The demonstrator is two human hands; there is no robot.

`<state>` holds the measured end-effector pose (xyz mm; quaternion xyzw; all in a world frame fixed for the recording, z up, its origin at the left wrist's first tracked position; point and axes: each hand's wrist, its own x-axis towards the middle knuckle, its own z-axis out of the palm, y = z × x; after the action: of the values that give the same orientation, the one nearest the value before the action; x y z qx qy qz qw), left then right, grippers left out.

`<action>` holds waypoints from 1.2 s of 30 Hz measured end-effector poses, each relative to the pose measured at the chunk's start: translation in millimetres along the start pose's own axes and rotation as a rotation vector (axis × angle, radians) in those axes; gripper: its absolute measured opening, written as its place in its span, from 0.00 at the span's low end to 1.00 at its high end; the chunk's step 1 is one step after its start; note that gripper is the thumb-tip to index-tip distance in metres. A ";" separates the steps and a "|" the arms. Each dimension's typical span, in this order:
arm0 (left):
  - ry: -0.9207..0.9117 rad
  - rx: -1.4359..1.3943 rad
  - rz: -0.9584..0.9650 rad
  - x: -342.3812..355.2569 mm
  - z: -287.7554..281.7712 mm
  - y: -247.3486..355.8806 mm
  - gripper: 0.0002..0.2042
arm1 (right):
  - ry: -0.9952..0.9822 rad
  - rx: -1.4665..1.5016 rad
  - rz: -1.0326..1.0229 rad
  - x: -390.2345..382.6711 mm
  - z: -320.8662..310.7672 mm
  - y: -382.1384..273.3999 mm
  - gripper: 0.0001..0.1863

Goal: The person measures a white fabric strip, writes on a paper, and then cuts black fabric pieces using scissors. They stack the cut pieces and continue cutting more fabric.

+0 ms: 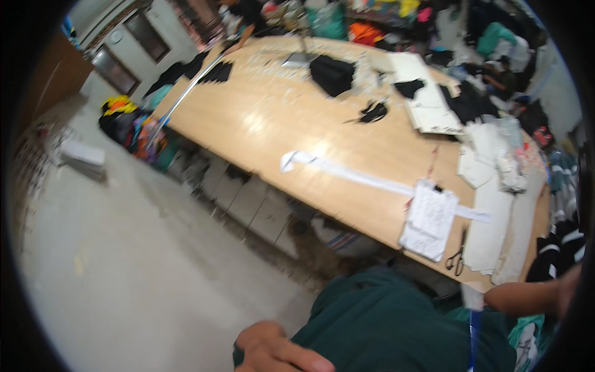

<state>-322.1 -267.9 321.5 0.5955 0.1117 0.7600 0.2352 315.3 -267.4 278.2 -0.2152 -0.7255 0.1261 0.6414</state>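
Note:
My left hand [279,350] is low in the middle, beside my dark green clothing [384,322], fingers loosely extended and cut off by the lower edge. At the right rim my right hand [564,285] is partly out of the picture, its fingers hidden. Between it and the clothing a blue strip [474,335] hangs from a pale piece. Nearby on the wooden table [248,118] lie black scissors [457,257], a clipboard with papers [427,220], a long white strip [353,173] and white pattern sheets [486,229].
Black fabric pieces [331,74] and a long metal bar [192,84] lie farther along the table. A person [242,22] stands at the far left end, another [499,77] at the right. Bundles [121,121] sit beside the left end; floor [124,248] runs along the near side.

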 end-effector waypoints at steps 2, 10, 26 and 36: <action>-0.022 0.000 -0.190 7.3 15.6 16.4 0.19 | 0.253 0.088 -0.063 -20.6 -3.9 29.4 0.31; 0.503 -1.105 -0.870 24.5 76.3 40.0 0.28 | 0.831 0.602 0.879 -103.9 230.1 215.1 0.15; 0.255 -1.992 -0.435 -63.3 3.5 -89.6 0.30 | 0.118 -0.140 1.335 -154.9 431.2 186.7 0.21; 0.322 -2.281 0.219 0.2 -64.1 -56.3 0.32 | -0.996 -0.168 0.965 -126.2 669.1 209.1 0.14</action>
<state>-370.9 -212.0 279.4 -0.0599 -0.6627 0.5027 0.5518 -301.6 -81.7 -25.6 -0.4789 -0.7638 0.4241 0.0862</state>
